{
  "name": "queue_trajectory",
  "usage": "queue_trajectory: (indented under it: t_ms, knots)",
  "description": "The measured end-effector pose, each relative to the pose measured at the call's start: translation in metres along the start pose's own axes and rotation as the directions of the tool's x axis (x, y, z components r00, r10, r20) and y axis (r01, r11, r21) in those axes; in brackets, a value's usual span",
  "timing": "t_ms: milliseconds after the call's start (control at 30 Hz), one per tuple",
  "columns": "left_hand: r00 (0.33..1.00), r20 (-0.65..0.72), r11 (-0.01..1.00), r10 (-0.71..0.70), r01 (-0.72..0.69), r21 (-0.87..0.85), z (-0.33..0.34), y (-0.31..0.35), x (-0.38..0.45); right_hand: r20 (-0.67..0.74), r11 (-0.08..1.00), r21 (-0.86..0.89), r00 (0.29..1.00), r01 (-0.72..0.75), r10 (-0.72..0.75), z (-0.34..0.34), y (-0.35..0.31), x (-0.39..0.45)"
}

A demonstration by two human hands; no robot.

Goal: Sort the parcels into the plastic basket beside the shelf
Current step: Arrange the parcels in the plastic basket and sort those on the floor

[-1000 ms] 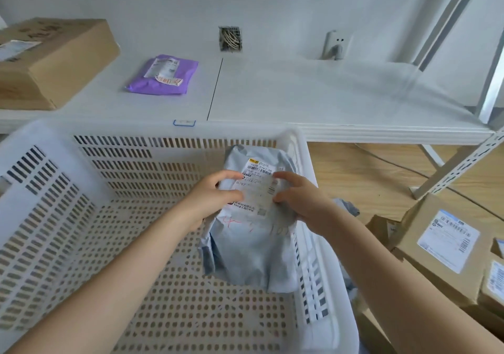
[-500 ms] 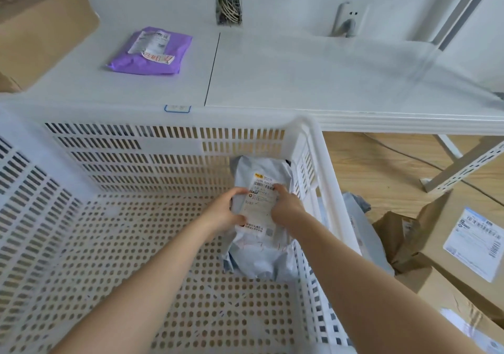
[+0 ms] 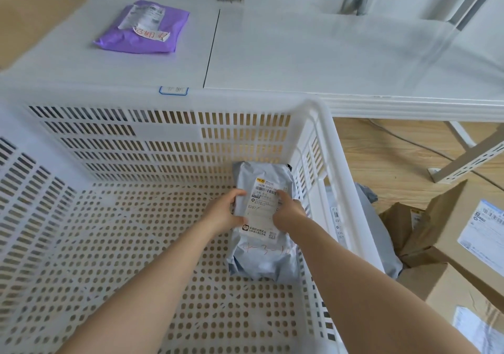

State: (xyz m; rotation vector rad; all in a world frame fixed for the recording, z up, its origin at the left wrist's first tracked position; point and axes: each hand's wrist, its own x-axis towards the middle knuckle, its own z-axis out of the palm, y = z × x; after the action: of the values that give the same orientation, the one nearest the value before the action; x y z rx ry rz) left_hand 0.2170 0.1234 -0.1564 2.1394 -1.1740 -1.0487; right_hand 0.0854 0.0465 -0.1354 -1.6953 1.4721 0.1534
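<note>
A grey plastic mailer parcel [image 3: 261, 255] with a white shipping label lies on the floor of the white perforated plastic basket [image 3: 323, 140], in its far right corner against the right wall. My left hand [image 3: 223, 214] grips the parcel's left edge. My right hand [image 3: 289, 213] grips its right edge beside the basket wall. Both hands are inside the basket. A purple mailer parcel [image 3: 141, 29] lies on the white shelf [image 3: 313, 61] behind the basket.
A brown cardboard box [image 3: 32, 9] sits at the shelf's far left. On the wooden floor to the right of the basket lie several cardboard boxes [image 3: 461, 239] and a grey mailer [image 3: 368, 233]. A white shelf leg [image 3: 469, 162] stands at the right.
Both hands have lowered the grey parcel from near the basket's rim down to its floor in the far right corner. The view has tilted down and closer.
</note>
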Motion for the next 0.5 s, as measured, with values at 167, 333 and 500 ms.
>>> queue_trajectory:
  t_ms: [167,333,500]
  knots:
    - [0.999,0.042,0.992,-0.017,0.012,0.122,-0.002,0.012,-0.005,0.006,0.998,-0.044,0.999,-0.034,0.034,-0.015,-0.024,-0.016]
    - [0.997,0.043,0.997,-0.066,0.063,0.055,-0.012,0.029,-0.016,-0.056,0.979,-0.021,0.977,0.204,-0.205,-0.058,-0.057,-0.055]
    - [0.993,-0.109,0.997,-0.053,0.059,0.05,-0.019,0.055,-0.034,-0.101,0.931,0.01,0.926,0.366,-0.363,-0.095,-0.064,-0.09]
